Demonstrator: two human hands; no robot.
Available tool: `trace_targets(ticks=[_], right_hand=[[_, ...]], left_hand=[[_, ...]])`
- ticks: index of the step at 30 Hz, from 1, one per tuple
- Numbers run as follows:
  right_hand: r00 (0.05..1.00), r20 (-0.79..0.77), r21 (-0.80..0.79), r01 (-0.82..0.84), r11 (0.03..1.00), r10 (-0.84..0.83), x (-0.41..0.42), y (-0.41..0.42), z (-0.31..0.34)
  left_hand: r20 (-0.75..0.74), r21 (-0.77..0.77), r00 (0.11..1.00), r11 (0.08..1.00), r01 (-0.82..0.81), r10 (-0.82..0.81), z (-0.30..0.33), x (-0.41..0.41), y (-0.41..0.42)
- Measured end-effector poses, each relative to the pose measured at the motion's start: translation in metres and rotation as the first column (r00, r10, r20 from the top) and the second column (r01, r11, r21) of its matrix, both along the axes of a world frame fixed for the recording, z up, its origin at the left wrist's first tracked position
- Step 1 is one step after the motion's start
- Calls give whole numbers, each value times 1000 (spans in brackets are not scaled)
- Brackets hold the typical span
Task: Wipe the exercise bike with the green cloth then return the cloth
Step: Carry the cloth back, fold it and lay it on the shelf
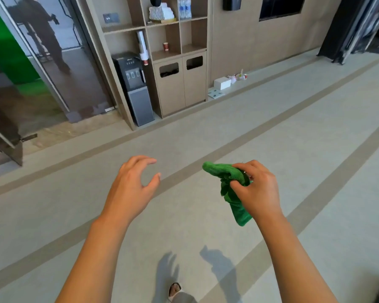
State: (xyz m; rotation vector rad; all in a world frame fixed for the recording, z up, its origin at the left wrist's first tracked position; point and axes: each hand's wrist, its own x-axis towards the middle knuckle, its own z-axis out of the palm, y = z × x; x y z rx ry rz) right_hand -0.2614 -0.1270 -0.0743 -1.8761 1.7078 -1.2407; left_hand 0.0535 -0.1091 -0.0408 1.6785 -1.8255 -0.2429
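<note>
Right hand (257, 189) grasping cloth (230, 182), bunched, tail hanging. Left hand (134, 184) released, fingers loosely curved. Soft, light, limp: regrip mid-bundle. Bike not visible.

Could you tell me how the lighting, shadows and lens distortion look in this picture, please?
Head view: even bright light; the left hand and the right hand gripping the green cloth cast soft shadows on the floor below; wide-angle bending curves the floor stripes and tilts the shelf unit; far edges slightly soft.
</note>
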Motion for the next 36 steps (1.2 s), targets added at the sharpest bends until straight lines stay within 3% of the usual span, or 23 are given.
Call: trace_targets(ticks=[7, 19, 26, 36], right_hand=[[999, -38, 12, -31, 999, 32, 84, -104, 22], [953, -106, 17, -283, 959, 283, 233, -225, 26], [938, -70, 20, -340, 940, 340, 244, -292, 20], [959, 12, 1, -282, 959, 282, 167, -455, 14]], left_hand=[[-97, 1, 993, 998, -68, 68, -1, 94, -76], [-138, 32, 943, 953, -302, 303, -13, 226, -120], [-132, 20, 929, 938, -346, 346, -15, 230, -173], [-96, -4, 956, 960, -280, 279, 2, 151, -354]])
